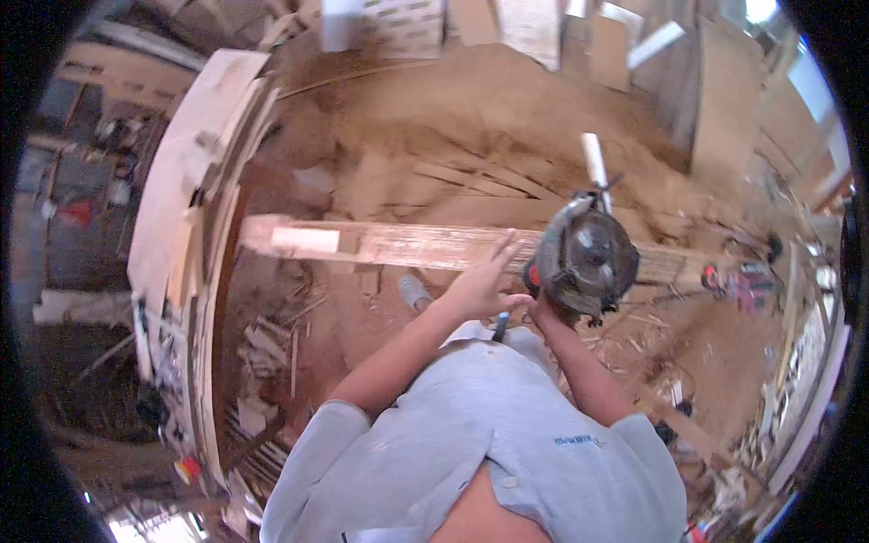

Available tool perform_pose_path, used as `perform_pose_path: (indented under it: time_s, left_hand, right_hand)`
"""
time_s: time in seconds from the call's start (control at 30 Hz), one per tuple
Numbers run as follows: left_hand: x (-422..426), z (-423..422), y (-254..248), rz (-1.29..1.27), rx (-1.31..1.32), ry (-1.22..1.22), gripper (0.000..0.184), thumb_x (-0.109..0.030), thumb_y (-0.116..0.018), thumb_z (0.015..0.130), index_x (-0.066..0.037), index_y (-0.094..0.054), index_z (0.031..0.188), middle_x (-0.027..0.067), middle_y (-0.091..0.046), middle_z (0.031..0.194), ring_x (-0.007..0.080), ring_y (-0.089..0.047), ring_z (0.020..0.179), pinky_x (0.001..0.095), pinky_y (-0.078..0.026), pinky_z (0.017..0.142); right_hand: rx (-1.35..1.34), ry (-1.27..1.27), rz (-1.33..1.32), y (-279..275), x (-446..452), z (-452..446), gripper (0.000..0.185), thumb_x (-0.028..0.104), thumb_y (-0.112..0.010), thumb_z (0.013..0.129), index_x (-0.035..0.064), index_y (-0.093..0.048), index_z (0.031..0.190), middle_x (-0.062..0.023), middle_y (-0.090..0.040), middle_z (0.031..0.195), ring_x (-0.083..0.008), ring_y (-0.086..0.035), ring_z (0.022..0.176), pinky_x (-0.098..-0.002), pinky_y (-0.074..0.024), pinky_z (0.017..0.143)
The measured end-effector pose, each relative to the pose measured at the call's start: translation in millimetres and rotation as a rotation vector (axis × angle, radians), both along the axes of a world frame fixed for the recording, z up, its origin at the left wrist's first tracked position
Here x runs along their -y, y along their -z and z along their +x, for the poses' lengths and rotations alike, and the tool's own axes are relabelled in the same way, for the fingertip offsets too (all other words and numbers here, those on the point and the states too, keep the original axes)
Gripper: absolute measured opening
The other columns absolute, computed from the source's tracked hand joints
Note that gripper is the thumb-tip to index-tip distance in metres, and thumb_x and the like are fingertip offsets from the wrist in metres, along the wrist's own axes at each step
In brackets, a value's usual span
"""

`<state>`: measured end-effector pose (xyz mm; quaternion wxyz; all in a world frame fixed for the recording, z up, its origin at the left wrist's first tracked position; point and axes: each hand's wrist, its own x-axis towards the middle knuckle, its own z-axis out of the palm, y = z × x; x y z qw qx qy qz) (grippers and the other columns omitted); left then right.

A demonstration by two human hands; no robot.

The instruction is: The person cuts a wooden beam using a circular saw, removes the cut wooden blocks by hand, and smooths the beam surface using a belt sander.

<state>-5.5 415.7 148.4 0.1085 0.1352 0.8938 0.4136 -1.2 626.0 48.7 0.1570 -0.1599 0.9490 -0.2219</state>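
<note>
A circular-saw-like power tool (590, 258), dark with a round housing, is at the right of centre, over a long wooden beam (416, 246). My right hand (536, 303) is at the tool's near left side, closed on its handle, mostly hidden behind the tool. Just left of the tool, my left hand (489, 282) is raised with its fingers spread, holding nothing. A short pale wood block (306, 240) lies on the beam's left part. Beyond the tool a narrow white strip (593, 158) sticks up.
Stacked boards (186, 172) stand along the left. A red and black power tool (747, 282) is at the beam's right end. Thin planks (480, 178) lie on the dusty floor past the beam. Wood scraps (262, 357) lie at lower left; panels (403, 27) stand at the back.
</note>
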Motion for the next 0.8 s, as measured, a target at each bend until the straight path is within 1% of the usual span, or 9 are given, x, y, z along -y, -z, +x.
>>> perform_pose_path:
  time_s: [0.17, 0.27, 0.3, 0.33, 0.43, 0.47, 0.53, 0.63, 0.8]
  left_hand:
    - [-14.7, -15.5, -8.6, -0.016, -0.225, 0.109, 0.103, -0.052, -0.086, 0.089, -0.009, -0.036, 0.168, 0.0219, -0.026, 0.177, 0.0436, -0.029, 0.163, 0.0542, -0.032, 0.131]
    - [-38.2, -26.6, -15.2, 0.052, -0.435, 0.216, 0.085, -0.042, -0.083, 0.092, -0.010, -0.046, 0.162, 0.0205, -0.035, 0.174, 0.0395, -0.030, 0.163, 0.0560, -0.024, 0.134]
    - [-46.2, -28.1, -18.9, 0.050, -0.510, 0.266, 0.081, -0.040, -0.082, 0.093, -0.010, -0.048, 0.160, 0.0201, -0.037, 0.173, 0.0388, -0.031, 0.163, 0.0562, -0.022, 0.134]
    - [-56.4, -27.0, -25.7, 0.088, -0.510, 0.310, 0.072, -0.029, -0.078, 0.090, -0.010, -0.054, 0.155, 0.0183, -0.041, 0.171, 0.0349, -0.032, 0.163, 0.0556, -0.019, 0.136]
    - [-83.4, -33.0, -31.6, -0.016, -0.514, 0.555, 0.071, -0.022, -0.074, 0.086, -0.009, -0.056, 0.153, 0.0173, -0.041, 0.171, 0.0321, -0.033, 0.163, 0.0555, -0.017, 0.137]
    - [-93.4, -35.4, -31.9, -0.012, -0.506, 0.609, 0.076, -0.018, -0.071, 0.083, -0.007, -0.053, 0.156, 0.0167, -0.040, 0.172, 0.0312, -0.032, 0.164, 0.0575, -0.013, 0.138]
    - [-113.7, -36.5, -34.4, -0.094, -0.515, 0.668, 0.080, -0.020, -0.071, 0.082, -0.006, -0.051, 0.158, 0.0164, -0.039, 0.173, 0.0310, -0.031, 0.164, 0.0589, -0.011, 0.138]
    - [-129.6, -34.8, -37.2, -0.308, -0.578, 0.710, 0.082, -0.025, -0.069, 0.089, -0.005, -0.043, 0.165, 0.0163, -0.035, 0.176, 0.0308, -0.028, 0.166, 0.0610, -0.010, 0.137]
    - [-137.6, -32.1, -5.5, -0.372, -0.701, 0.679, 0.079, -0.029, -0.060, 0.099, -0.006, -0.035, 0.170, 0.0166, -0.032, 0.178, 0.0315, -0.026, 0.167, 0.0566, -0.015, 0.137]
  right_hand:
    - [-0.137, 0.093, -0.117, -49.1, -12.2, 28.0, 0.045, 0.030, -0.072, 0.100, 0.0089, -0.065, 0.140, -0.0245, -0.066, 0.141, -0.0448, -0.062, 0.129, -0.0575, -0.0470, 0.112]
    - [-0.144, 0.207, -0.311, -76.0, -36.3, 69.5, 0.043, 0.031, -0.075, 0.099, 0.0098, -0.068, 0.136, -0.0239, -0.069, 0.137, -0.0441, -0.065, 0.126, -0.0562, -0.0494, 0.110]
    - [-0.004, 0.285, -0.426, -67.9, -48.6, 88.5, 0.043, 0.029, -0.078, 0.097, 0.0083, -0.070, 0.134, -0.0239, -0.070, 0.137, -0.0455, -0.066, 0.124, -0.0572, -0.0501, 0.108]
    - [-0.257, 0.349, -0.485, -58.2, -56.4, 96.6, 0.031, 0.026, -0.081, 0.098, 0.0044, -0.074, 0.118, -0.0168, -0.077, 0.114, -0.0344, -0.074, 0.103, -0.0445, -0.0575, 0.092]
    - [-0.138, 0.865, -0.686, -64.4, -78.8, 95.5, 0.037, 0.036, -0.076, 0.104, 0.0035, -0.072, 0.121, -0.0172, -0.080, 0.103, -0.0354, -0.078, 0.096, -0.0490, -0.0591, 0.086]
    - [-0.157, 0.868, -0.781, -73.6, -83.4, 87.9, 0.041, 0.039, -0.074, 0.106, 0.0016, -0.070, 0.124, -0.0181, -0.080, 0.106, -0.0346, -0.078, 0.099, -0.0459, -0.0594, 0.087]
    - [0.039, 0.745, -0.740, -69.8, -102.2, 76.5, 0.043, 0.039, -0.073, 0.106, 0.0014, -0.070, 0.126, -0.0181, -0.080, 0.108, -0.0358, -0.078, 0.100, -0.0456, -0.0596, 0.087]
    - [0.050, 0.645, -0.743, -77.3, -103.3, 68.3, 0.039, 0.031, -0.071, 0.104, 0.0020, -0.069, 0.130, -0.0206, -0.080, 0.109, -0.0392, -0.078, 0.098, -0.0478, -0.0593, 0.087]
    - [-0.161, 0.650, -0.400, -105.7, -98.5, 74.8, 0.032, 0.013, -0.071, 0.092, -0.0003, -0.069, 0.121, -0.0250, -0.078, 0.101, -0.0465, -0.075, 0.097, -0.0520, -0.0590, 0.085]
